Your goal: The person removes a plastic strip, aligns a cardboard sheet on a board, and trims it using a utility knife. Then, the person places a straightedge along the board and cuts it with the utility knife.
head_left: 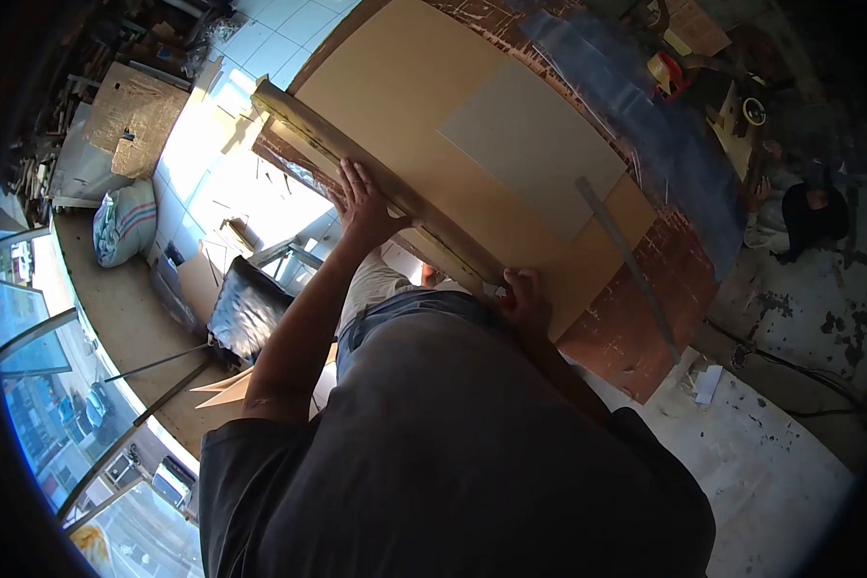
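Observation:
A long straight bar (308, 135) with a worn, yellowish-brown face lies along the near edge of a big brown cardboard sheet (405, 87). My left hand (361, 207) rests flat on the bar, its fingers stretched out and the thumb spread to the side. At the bar's near end is my right hand (526, 301), with the fingers curled together. Something small and pale shows beside those fingers, too unclear to name. A greyish rectangular sheet (535, 144) lies on the cardboard, and a thin metal strip (631, 265) crosses its right part.
Under the cardboard is a scuffed reddish-brown board (626, 342). Dark plastic sheeting (636, 125) lies along the far side, near a tape roll (665, 75). A person (809, 207) is at the far right. A striped sack (125, 222) and a black padded seat (250, 308) stand left.

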Action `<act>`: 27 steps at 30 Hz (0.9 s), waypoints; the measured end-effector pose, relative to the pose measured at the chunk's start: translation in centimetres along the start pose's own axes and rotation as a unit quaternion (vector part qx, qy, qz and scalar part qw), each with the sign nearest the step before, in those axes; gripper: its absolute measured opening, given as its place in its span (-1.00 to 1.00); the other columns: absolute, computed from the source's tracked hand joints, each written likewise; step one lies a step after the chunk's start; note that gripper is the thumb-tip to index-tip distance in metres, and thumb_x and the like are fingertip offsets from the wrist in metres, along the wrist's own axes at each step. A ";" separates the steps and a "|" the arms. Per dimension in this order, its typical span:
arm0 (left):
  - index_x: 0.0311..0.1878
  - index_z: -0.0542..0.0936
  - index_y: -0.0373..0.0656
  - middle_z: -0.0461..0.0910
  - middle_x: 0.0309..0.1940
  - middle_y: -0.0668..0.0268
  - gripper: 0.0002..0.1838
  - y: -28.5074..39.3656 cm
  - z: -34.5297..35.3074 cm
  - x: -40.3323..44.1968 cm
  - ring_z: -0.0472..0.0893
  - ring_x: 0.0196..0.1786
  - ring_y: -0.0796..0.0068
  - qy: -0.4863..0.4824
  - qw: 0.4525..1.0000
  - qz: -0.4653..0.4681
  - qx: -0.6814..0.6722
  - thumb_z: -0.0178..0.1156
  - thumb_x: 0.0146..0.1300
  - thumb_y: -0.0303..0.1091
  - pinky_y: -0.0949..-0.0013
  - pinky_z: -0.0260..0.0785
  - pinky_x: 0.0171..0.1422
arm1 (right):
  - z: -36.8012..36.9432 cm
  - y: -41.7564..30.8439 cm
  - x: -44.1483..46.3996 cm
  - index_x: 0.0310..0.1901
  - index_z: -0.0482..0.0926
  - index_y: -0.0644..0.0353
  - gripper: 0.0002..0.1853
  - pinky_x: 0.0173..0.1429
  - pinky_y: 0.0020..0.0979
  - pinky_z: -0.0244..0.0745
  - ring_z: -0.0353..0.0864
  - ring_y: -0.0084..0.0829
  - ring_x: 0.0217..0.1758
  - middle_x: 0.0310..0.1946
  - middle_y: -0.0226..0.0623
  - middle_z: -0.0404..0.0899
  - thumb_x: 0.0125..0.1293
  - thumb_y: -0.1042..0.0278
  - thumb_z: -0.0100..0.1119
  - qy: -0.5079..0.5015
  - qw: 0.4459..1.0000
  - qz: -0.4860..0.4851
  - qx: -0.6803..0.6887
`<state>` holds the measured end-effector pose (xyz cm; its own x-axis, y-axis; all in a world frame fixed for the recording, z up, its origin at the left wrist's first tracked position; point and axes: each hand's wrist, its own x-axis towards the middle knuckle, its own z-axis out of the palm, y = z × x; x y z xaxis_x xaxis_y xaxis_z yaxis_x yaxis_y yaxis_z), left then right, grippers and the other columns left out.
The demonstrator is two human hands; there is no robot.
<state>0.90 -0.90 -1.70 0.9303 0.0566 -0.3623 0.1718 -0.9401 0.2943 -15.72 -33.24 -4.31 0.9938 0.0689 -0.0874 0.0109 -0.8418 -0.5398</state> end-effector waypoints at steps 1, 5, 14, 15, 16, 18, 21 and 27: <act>0.61 -0.31 -0.53 -0.51 0.63 -0.35 0.75 0.0 -0.1 0.0 -0.46 0.71 -0.27 -0.001 1.000 -0.001 0.002 0.55 -0.28 0.51 -0.44 -0.44 0.64 | -0.1 -0.2 0.1 0.25 0.58 -0.08 -0.36 -0.11 -0.14 0.73 0.72 -0.24 0.02 0.14 -0.30 0.46 0.11 0.05 0.53 -0.003 1.000 0.003 0.000; 0.61 -0.31 -0.52 -0.52 0.64 -0.34 0.74 0.0 0.1 -0.1 -0.48 0.71 -0.25 0.004 1.000 0.005 0.003 0.55 -0.26 0.50 -0.46 -0.44 0.63 | -0.7 -0.4 0.1 0.26 0.57 -0.10 -0.36 -0.13 -0.14 0.73 0.72 -0.23 0.00 0.14 -0.30 0.46 0.13 0.04 0.52 0.003 1.000 -0.011 -0.012; 0.63 -0.21 -0.46 -0.42 0.67 -0.26 0.44 -1.8 2.1 0.9 -0.39 0.73 -0.18 0.061 0.996 0.018 -0.060 0.51 0.06 0.25 -0.50 -0.38 0.62 | -0.5 -0.4 0.0 0.25 0.59 -0.06 -0.39 -0.08 -0.14 0.70 0.70 -0.19 0.04 0.12 -0.26 0.47 0.15 0.05 0.50 0.014 0.999 -0.020 -0.028; 0.64 -0.20 -0.43 -0.41 0.68 -0.22 0.44 -0.8 1.3 0.5 -0.39 0.73 -0.14 0.044 0.998 -0.008 -0.038 0.53 0.04 0.23 -0.51 -0.37 0.62 | -0.5 -0.4 0.1 0.25 0.59 -0.06 -0.39 -0.07 -0.15 0.70 0.70 -0.17 0.04 0.12 -0.25 0.47 0.15 0.04 0.50 0.012 0.999 -0.016 -0.030; 0.65 -0.18 -0.40 -0.40 0.69 -0.18 0.44 -0.4 0.6 0.2 -0.39 0.74 -0.10 0.027 0.999 -0.033 -0.016 0.55 0.02 0.22 -0.51 -0.37 0.62 | -0.7 -0.4 0.1 0.25 0.59 -0.06 -0.39 -0.07 -0.15 0.70 0.70 -0.17 0.04 0.12 -0.25 0.47 0.15 0.04 0.50 0.009 0.999 -0.023 -0.029; 0.66 -0.19 -0.35 -0.40 0.70 -0.13 0.48 -1.6 1.7 0.6 -0.39 0.74 -0.05 0.074 0.996 -0.023 -0.050 0.60 -0.06 0.19 -0.51 -0.37 0.62 | -0.8 -0.6 0.3 0.23 0.61 -0.04 -0.41 -0.06 -0.15 0.70 0.69 -0.14 0.03 0.11 -0.24 0.48 0.15 0.04 0.50 0.015 0.999 -0.027 -0.041; 0.65 -0.20 -0.39 -0.44 0.69 -0.16 0.59 0.2 -1.9 -0.1 -0.43 0.73 -0.13 0.057 0.997 -0.031 -0.046 0.65 -0.20 0.22 -0.51 -0.41 0.62 | -1.1 -1.0 0.5 0.20 0.63 0.03 -0.43 -0.08 -0.15 0.69 0.69 -0.15 0.02 0.06 -0.21 0.49 0.17 0.03 0.51 0.020 0.999 -0.035 -0.036; 0.61 -0.20 -0.55 -0.45 0.65 -0.32 0.67 -0.8 -1.7 0.8 -0.44 0.72 -0.22 0.034 0.998 -0.029 -0.051 0.63 -0.27 0.34 -0.53 -0.46 0.60 | -2.8 -3.0 1.6 0.13 0.61 0.14 -0.47 -0.01 -0.11 0.66 0.68 -0.07 0.04 0.05 -0.11 0.52 0.25 -0.02 0.48 -0.005 1.000 -0.013 0.003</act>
<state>2.03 0.43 -0.69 0.9374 0.1354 -0.3208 0.2543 -0.8956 0.3651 -13.90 -32.08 -0.51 0.9920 0.0954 -0.0825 0.0349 -0.8360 -0.5477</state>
